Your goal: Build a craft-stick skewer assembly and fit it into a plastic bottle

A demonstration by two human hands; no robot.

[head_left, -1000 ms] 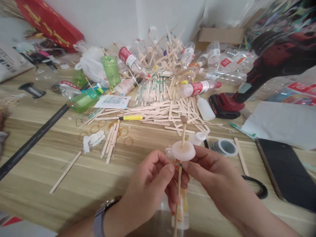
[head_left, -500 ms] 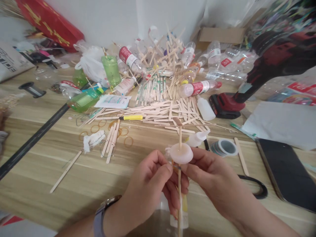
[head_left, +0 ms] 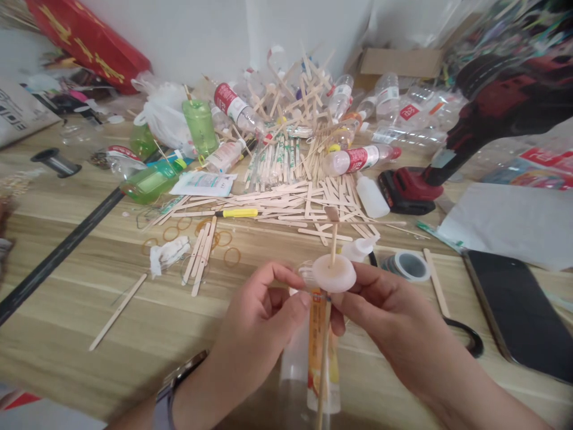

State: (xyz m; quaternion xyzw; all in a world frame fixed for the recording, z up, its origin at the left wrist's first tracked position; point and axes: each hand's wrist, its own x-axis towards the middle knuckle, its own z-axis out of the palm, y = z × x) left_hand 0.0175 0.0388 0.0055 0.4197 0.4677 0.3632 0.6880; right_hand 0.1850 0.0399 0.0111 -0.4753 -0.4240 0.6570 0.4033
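A thin wooden stick (head_left: 323, 358) passes through a round whitish disc (head_left: 333, 273), with a small wooden piece (head_left: 332, 215) on its top end. Below the disc, my right hand (head_left: 380, 304) pinches the stick. My left hand (head_left: 273, 310) is closed at the left of the stick, thumb and index finger together beside a clear plastic piece; what they grip is too small to make out. Under both hands is a clear bottle (head_left: 293, 364) with an orange and yellow label (head_left: 317, 334).
Loose craft sticks (head_left: 286, 203) and plastic bottles (head_left: 358, 160) cover the back. At right are a red and black power tool (head_left: 414, 188), a phone (head_left: 514, 310), a spool (head_left: 409, 266) and a black handle (head_left: 474, 340). A yellow-handled tool (head_left: 239, 212) lies centrally.
The disc and the stick's top have shifted slightly right, so the stick leans more. My left hand's lower fingers have drawn back from the stick, uncovering the bottle's label.
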